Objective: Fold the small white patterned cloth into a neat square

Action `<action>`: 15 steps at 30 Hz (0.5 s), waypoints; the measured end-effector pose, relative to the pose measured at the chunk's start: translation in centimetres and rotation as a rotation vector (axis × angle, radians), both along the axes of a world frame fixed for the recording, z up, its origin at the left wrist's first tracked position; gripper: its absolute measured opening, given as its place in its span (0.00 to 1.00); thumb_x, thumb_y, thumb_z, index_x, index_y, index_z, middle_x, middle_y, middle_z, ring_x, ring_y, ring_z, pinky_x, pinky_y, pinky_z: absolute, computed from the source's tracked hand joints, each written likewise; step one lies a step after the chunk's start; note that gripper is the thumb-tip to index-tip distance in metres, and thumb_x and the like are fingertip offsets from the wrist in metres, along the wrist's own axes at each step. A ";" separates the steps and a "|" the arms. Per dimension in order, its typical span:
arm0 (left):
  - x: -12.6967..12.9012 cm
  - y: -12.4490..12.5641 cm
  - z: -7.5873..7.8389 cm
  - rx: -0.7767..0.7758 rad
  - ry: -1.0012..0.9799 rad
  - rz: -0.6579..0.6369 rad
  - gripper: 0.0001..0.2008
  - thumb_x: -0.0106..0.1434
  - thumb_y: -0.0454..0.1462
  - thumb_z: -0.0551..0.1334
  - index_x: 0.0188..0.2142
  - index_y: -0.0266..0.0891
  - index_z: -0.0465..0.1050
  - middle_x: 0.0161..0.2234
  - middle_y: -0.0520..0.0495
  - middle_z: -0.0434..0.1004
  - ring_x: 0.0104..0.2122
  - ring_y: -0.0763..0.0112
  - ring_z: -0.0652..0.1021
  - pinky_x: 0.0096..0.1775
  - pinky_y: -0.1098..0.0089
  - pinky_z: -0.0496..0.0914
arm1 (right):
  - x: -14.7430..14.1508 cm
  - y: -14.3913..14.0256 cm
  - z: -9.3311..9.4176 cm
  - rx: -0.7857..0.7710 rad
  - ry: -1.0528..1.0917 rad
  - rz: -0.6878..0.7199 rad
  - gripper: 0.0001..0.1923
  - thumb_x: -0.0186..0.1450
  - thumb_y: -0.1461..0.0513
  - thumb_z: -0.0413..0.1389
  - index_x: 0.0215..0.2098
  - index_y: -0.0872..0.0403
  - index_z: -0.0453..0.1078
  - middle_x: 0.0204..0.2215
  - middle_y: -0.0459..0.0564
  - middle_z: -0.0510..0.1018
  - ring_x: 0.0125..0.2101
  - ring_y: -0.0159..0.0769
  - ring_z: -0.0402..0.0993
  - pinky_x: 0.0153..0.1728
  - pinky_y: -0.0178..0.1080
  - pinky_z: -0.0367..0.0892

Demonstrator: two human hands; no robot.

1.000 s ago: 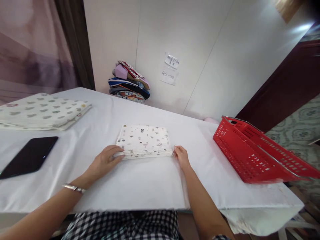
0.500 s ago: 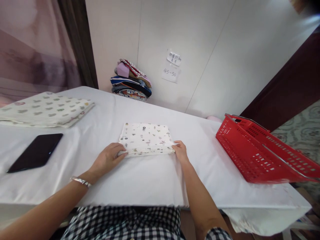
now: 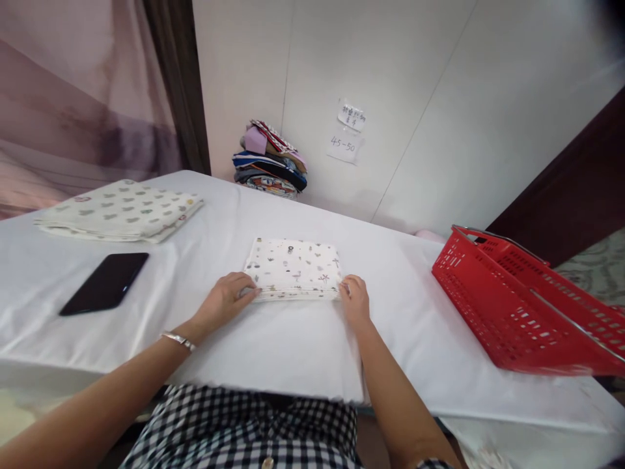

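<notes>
Fingertips of both hands meet the near edge of a folded patterned cloth (image 3: 294, 268) lying flat at the middle of the white-covered table (image 3: 303, 345). Left hand (image 3: 225, 301), bracelet at the wrist, has its fingers curled together against the near left corner; whether they pinch the layers or only press on them cannot be told. Right hand (image 3: 355, 303) rests with fingers close together at the near right corner, the thumb hidden. Judged from this pose, the step in hand is squaring or gripping the stacked layers along the near edge; any lift would call for an even hold at both corners so the folds stay aligned. Red basket (image 3: 517, 306) stands tilted at the table's right end, well apart from the cloth and cut off by the frame. Dark phone (image 3: 105, 283) and a second folded cloth (image 3: 122, 212) lie to the left. Clothing pile (image 3: 271, 163) sits at the wall; the wall note (image 3: 347, 130) is too small to read fully.
</notes>
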State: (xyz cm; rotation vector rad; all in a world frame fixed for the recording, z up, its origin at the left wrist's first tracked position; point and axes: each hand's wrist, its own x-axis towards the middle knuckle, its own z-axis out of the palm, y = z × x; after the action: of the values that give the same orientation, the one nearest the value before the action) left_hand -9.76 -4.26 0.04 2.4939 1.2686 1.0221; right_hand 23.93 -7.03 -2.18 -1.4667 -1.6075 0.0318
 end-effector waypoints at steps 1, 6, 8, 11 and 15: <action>0.4 0.0 0.2 -0.003 0.009 0.008 0.12 0.64 0.45 0.54 0.31 0.41 0.70 0.33 0.50 0.75 0.36 0.68 0.74 0.41 0.65 0.67 | -0.4 -0.1 0.1 0.038 -0.035 0.043 0.08 0.63 0.61 0.49 0.33 0.52 0.70 0.40 0.51 0.72 0.44 0.38 0.65 0.43 0.40 0.62; 3.4 0.2 0.6 0.042 0.065 -0.001 0.13 0.65 0.42 0.52 0.34 0.41 0.73 0.33 0.49 0.76 0.36 0.66 0.74 0.42 0.62 0.65 | -2.4 0.0 0.4 -0.029 -0.207 0.198 0.09 0.65 0.62 0.49 0.36 0.51 0.72 0.36 0.48 0.76 0.40 0.36 0.68 0.44 0.41 0.60; 4.3 0.5 0.3 0.066 0.096 0.011 0.14 0.65 0.43 0.52 0.35 0.41 0.74 0.34 0.47 0.76 0.37 0.64 0.74 0.41 0.61 0.65 | -2.6 0.0 0.4 -0.057 -0.239 0.207 0.10 0.66 0.62 0.49 0.39 0.50 0.72 0.38 0.48 0.76 0.41 0.37 0.69 0.44 0.41 0.59; 4.9 0.7 -0.2 0.067 0.136 0.026 0.13 0.65 0.44 0.53 0.36 0.43 0.74 0.35 0.48 0.76 0.37 0.63 0.74 0.40 0.60 0.65 | -2.5 -0.1 0.4 -0.085 -0.254 0.210 0.11 0.66 0.62 0.50 0.43 0.49 0.72 0.40 0.49 0.76 0.43 0.37 0.68 0.44 0.41 0.60; 4.7 0.6 -0.5 0.058 0.142 -0.002 0.14 0.65 0.44 0.53 0.37 0.43 0.74 0.36 0.48 0.76 0.38 0.63 0.73 0.41 0.60 0.64 | -2.4 0.0 0.7 -0.147 -0.242 0.221 0.12 0.65 0.63 0.50 0.42 0.48 0.73 0.40 0.48 0.75 0.42 0.37 0.69 0.44 0.41 0.60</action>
State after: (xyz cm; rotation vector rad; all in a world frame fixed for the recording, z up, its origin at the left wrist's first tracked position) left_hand -5.06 -3.61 -0.46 2.6536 1.2917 0.9077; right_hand 21.51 -7.05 -1.46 -1.4388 -1.9967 0.1038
